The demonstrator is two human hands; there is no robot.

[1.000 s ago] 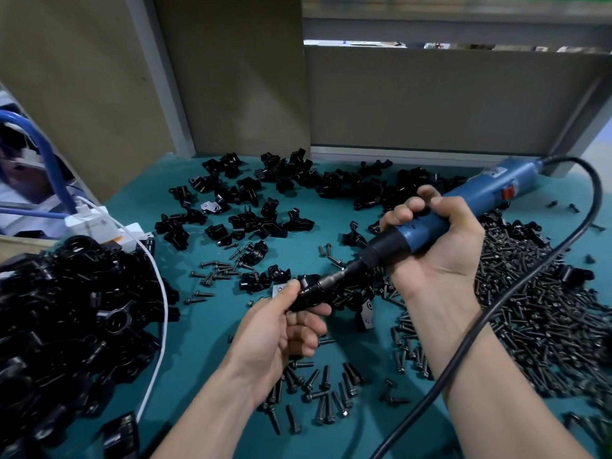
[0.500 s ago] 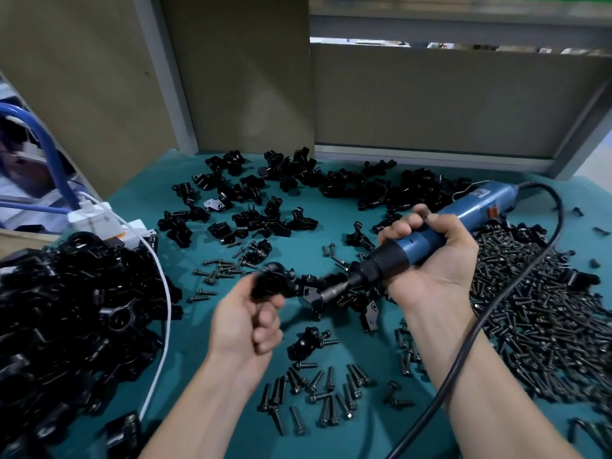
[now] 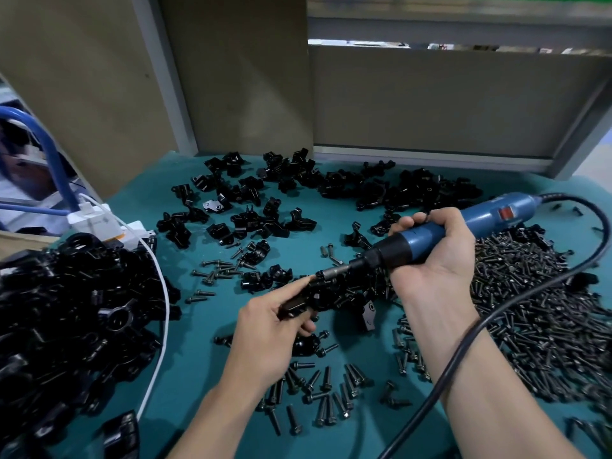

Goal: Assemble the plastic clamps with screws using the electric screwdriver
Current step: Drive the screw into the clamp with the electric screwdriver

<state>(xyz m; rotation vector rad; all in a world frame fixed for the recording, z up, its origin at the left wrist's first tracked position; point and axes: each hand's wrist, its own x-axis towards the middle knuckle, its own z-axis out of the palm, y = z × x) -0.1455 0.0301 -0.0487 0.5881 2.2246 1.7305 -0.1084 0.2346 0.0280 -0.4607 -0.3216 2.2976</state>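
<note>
The plastic clamp [image 3: 299, 301] pinched by the left hand [image 3: 271, 329] is pointed at, just past its fingers [image 3: 291, 289], by the electric screwdriver [image 3: 427, 238] gripped in the right hand [image 3: 437, 263].

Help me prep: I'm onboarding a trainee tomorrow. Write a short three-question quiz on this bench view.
1. Multiple choice: which hand grips the blue electric screwdriver? A) left hand B) right hand C) neither
2. True or false: the big screw pile lies at the person's left.
3. Fill in: the screwdriver's bit reaches a black plastic clamp held by the ___ hand.

Key
1. B
2. False: it lies at the right, past the right hand.
3. left
</note>
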